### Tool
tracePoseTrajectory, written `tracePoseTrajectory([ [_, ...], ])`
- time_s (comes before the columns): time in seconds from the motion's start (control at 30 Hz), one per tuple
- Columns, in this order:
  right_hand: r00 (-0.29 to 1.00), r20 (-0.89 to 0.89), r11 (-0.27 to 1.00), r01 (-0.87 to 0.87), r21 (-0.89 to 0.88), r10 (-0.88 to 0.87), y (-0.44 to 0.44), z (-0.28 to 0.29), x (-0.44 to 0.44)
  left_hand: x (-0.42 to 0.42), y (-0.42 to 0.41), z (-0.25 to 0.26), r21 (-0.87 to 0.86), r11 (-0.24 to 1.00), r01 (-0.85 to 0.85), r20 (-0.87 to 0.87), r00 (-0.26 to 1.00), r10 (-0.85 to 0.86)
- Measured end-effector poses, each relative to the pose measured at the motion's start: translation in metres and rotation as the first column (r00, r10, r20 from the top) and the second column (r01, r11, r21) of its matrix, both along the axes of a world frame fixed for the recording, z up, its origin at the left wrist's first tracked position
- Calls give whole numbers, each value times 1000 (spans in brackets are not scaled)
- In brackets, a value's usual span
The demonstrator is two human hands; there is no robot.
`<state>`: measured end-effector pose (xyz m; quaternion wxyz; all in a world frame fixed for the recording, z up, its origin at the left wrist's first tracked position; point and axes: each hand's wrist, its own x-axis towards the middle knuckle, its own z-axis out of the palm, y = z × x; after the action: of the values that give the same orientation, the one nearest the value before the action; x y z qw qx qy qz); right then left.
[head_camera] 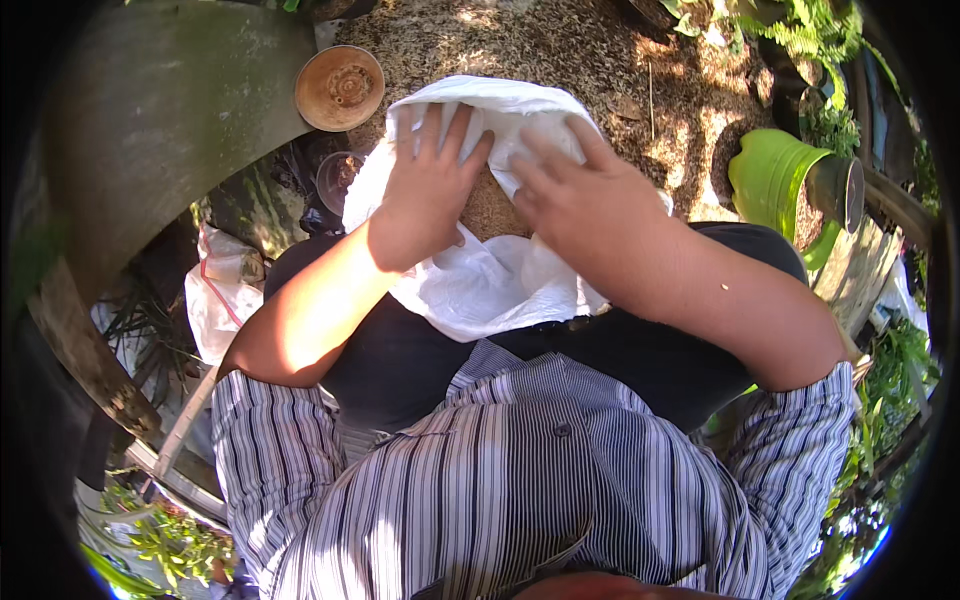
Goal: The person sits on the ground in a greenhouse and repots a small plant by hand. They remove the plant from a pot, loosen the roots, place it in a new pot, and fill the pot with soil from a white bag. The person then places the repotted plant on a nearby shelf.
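Note:
A white woven-looking sack [480, 300] sits between my knees with its mouth facing up and its rim spread wide. Brown loose granular material [493, 206] shows inside it, between my hands. My left hand [427, 187] lies over the left side of the sack, its fingers apart against the inner face of the far wall. Over the right side is my right hand [592, 199], its fingers apart and blurred at the tips, close to the inner white wall. Whether those fingertips press on the sack I cannot tell.
Beyond the sack the ground [622, 97] is strewn with husk-like bits. A round brown dish [341, 88] and a clear plastic cup [339, 180] stand left, by a large grey sheet [180, 97]. On the right, a lime-green plant pot [776, 184] lies tipped with a dark pot [836, 191].

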<state>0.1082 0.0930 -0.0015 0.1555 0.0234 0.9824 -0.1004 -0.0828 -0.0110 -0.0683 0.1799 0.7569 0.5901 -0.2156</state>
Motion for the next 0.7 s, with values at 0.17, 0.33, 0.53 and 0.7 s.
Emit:
tracePoseTrajectory([
  [0.17,885,320,860,-151,-486,337,-33,-14,-38,10,-15,11,325,929,178,16,981,-193],
  [0.33,787,538,931,-124,-343,303,-16,-91,-12,2,-55,-28,289,957,17,370,920,-128],
  [0.53,693,677,961,-264,-82,248,-57,-74,7,-31,-73,-35,-85,975,-207,283,933,223],
  [0.7,753,601,866,85,-492,268,-63,-35,-23,-32,-87,-55,1,994,-105,261,960,101],
])
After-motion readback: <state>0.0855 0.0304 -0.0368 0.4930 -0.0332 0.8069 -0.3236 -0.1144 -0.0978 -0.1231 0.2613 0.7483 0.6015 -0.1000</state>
